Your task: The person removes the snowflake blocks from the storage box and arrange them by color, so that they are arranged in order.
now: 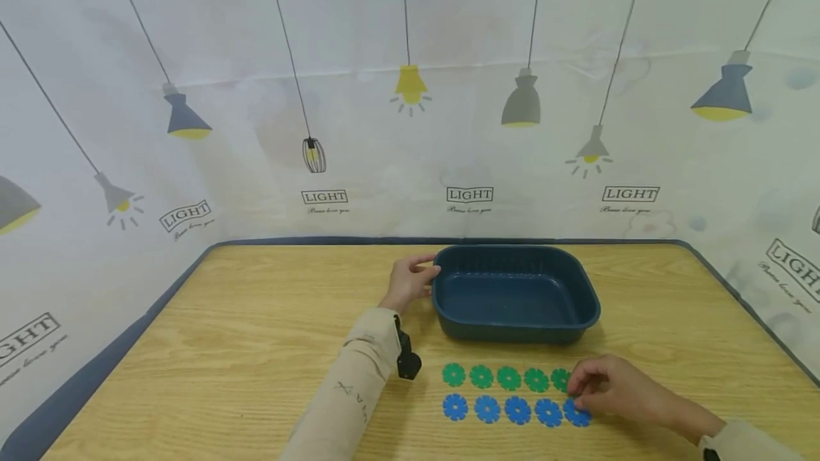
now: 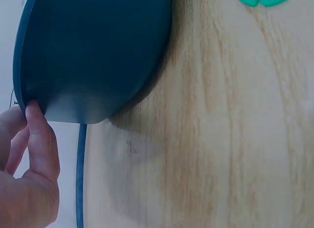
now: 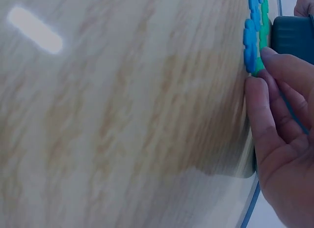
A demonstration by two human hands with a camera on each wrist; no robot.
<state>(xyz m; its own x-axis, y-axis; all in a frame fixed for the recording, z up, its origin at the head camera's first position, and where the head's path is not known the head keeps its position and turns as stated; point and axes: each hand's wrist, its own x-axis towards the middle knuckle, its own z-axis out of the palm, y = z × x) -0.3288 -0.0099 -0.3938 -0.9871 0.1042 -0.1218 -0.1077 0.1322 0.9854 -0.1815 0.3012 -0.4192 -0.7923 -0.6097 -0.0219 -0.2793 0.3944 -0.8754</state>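
A deep dark-blue rectangular tub point(image 1: 515, 329) with rounded corners stands at the back of the table. My left hand point(image 1: 406, 282) pinches its left rim, fingers and thumb on either side of the wall, as the left wrist view also shows. In front of the tub lie two rows of notched plastic snowflake discs: green discs point(image 1: 509, 378) behind, blue discs point(image 1: 517, 410) nearer. My right hand point(image 1: 624, 386) is at the right end of both rows. Its fingertips touch or hover over the last blue disc point(image 1: 578, 413) and partly hide the last green disc point(image 1: 560, 380).
The wooden table point(image 1: 256, 333) has a dark-blue border along its back and sides. Behind it hangs a pale curtain point(image 1: 359, 112) printed with lamps. A black wrist camera point(image 1: 408, 363) sits on the left sleeve.
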